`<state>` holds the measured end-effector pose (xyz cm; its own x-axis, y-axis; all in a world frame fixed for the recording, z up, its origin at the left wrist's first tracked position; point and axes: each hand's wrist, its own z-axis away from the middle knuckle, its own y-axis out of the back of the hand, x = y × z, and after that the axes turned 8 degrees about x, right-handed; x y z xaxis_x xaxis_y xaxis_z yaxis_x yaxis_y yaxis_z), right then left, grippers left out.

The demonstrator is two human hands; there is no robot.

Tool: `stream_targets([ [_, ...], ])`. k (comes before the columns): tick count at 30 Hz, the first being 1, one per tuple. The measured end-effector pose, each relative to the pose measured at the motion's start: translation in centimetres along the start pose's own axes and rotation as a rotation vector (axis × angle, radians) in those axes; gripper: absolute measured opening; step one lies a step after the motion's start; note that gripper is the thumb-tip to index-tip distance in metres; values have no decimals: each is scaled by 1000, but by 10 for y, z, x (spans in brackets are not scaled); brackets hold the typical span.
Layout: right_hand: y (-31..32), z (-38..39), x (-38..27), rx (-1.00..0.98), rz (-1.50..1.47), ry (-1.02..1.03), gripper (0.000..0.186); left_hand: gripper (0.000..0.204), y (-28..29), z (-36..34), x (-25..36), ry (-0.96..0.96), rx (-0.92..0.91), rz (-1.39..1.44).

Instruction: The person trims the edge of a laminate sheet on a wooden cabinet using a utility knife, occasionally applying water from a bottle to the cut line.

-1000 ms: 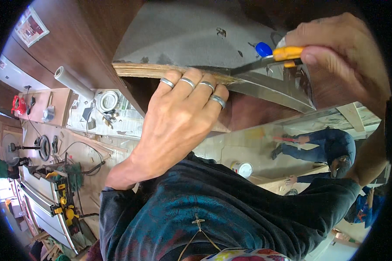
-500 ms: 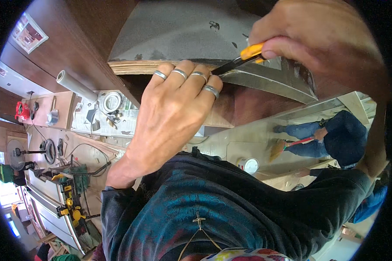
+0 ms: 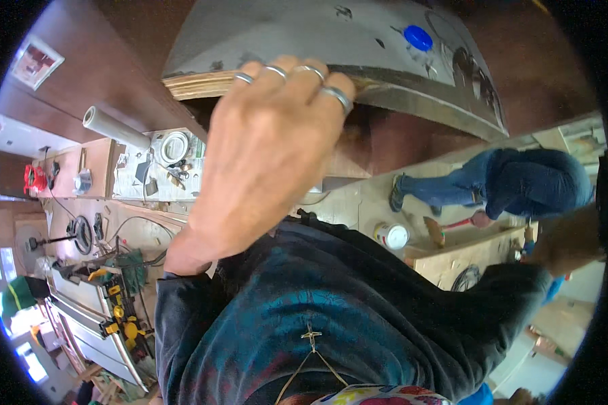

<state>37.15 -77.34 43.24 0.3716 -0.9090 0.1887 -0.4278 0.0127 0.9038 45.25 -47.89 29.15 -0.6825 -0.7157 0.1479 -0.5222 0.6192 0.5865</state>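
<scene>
My left hand [image 3: 270, 135], with rings on its fingers, lies along the front edge of a plywood panel [image 3: 206, 86], its fingers curled over the edge. The panel's grey top [image 3: 270, 34] has dark smudges, and a thin strip [image 3: 432, 101] runs along its curved front edge to the right. A round blue cap [image 3: 418, 38] sits on that top at the right. My right forearm [image 3: 564, 246] shows blurred at the right rim, but the hand is out of the picture. A small orange-yellow tip [image 3: 540, 5] shows at the top edge; what it belongs to is cut off.
At left, a counter with newspaper [image 3: 125, 185] bears a tape roll [image 3: 174, 147], small tools and a film roll [image 3: 115, 127]. A yellow-and-black machine [image 3: 118, 317] stands lower left. At right, a person [image 3: 500, 182] bends near a broom [image 3: 439, 229] and a white bucket [image 3: 393, 235].
My right hand and the yellow utility knife have left the panel's edge, uncovering the blue cap. My left hand stays on the edge. The person with the broom has bent over and moved.
</scene>
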Motion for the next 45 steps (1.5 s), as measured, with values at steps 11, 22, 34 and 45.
stream_targets([
  [11,-89,56,-1,375,-676,-262,49,12,31,16,-18,204,206,210],
  [22,-253,100,-12,-403,-1467,-680,39,46,-76,228,-79,799,-632,503],
  [34,-345,108,-31,-212,-1605,-782,44,102,-276,221,-82,777,-408,535],
  [45,-314,104,-21,-115,-1345,-832,34,58,-258,187,-94,676,-488,297],
])
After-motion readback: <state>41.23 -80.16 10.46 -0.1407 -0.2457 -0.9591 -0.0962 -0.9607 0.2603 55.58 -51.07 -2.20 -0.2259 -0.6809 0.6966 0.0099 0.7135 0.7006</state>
